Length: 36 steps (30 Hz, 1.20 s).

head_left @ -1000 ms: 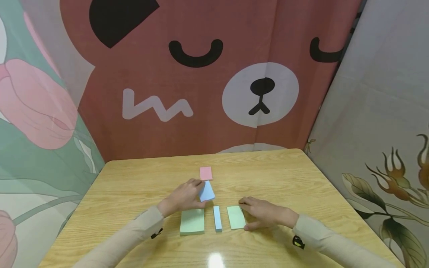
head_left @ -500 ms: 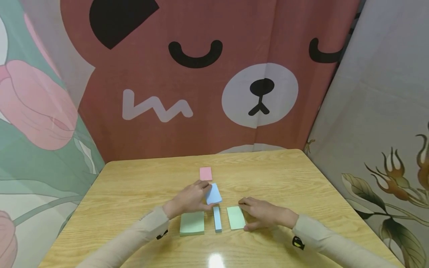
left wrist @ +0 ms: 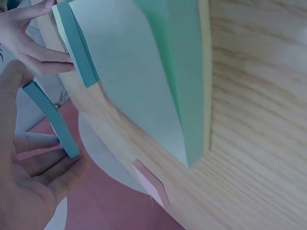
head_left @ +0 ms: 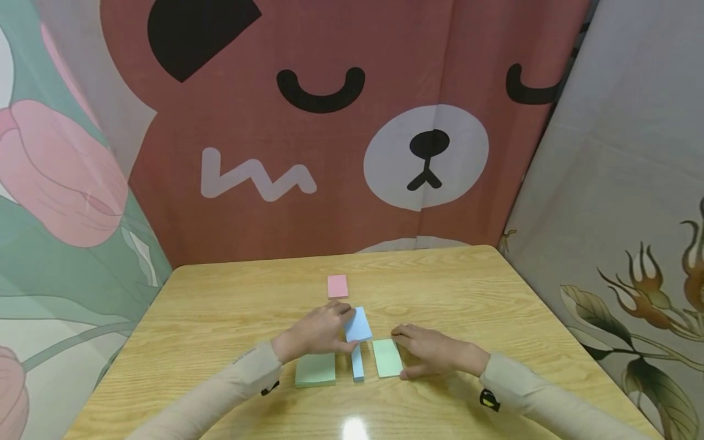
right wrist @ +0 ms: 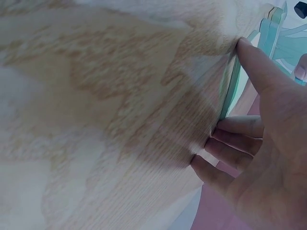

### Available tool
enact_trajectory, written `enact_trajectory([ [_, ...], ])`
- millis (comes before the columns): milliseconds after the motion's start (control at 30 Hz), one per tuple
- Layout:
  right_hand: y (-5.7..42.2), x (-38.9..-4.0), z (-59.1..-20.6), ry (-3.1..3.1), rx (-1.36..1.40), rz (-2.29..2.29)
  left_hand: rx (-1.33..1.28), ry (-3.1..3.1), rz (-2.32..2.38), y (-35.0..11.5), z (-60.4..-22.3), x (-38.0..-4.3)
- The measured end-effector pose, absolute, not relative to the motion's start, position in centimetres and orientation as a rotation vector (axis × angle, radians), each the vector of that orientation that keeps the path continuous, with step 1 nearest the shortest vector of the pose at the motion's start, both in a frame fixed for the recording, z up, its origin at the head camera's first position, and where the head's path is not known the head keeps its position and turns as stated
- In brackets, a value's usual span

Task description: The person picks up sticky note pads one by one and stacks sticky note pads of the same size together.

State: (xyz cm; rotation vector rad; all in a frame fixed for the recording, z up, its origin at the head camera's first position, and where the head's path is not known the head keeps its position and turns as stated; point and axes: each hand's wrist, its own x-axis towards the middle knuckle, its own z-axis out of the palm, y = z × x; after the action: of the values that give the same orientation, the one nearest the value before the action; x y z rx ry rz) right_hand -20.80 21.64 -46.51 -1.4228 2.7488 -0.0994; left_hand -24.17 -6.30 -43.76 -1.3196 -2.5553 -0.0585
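Note:
My left hand (head_left: 318, 331) grips a light blue sticky note pad (head_left: 359, 325) between thumb and fingers. In the left wrist view this blue pad (left wrist: 53, 119) appears edge-on, spanning from thumb to fingertips. It overlaps the far end of a narrow blue sticky note pad (head_left: 358, 365) lying lengthwise. Under my left wrist sits a larger green sticky note pad (head_left: 316, 370). My right hand (head_left: 431, 351) holds a small green sticky note pad (head_left: 387, 358) at its right edge, thumb at the near corner and fingers at the far corner.
A pink sticky note pad (head_left: 338, 286) lies farther back on the wooden table (head_left: 231, 305). A curtain with a bear print (head_left: 341, 226) hangs behind the table's back edge, and patterned cloths hang at both sides.
My left hand has carried the light blue pad rightward and slightly nearer, from beside the large green pad to over the far end of the narrow blue one. The right hand stays still.

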Motion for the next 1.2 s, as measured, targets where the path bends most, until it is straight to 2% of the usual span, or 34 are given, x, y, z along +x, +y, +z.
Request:
enact_trajectory([
  [1200, 21.9, -20.1, -46.5, 2.721, -1.41, -0.179, -1.574, -2.409, 0.058, -1.4, -44.3, -22.9],
])
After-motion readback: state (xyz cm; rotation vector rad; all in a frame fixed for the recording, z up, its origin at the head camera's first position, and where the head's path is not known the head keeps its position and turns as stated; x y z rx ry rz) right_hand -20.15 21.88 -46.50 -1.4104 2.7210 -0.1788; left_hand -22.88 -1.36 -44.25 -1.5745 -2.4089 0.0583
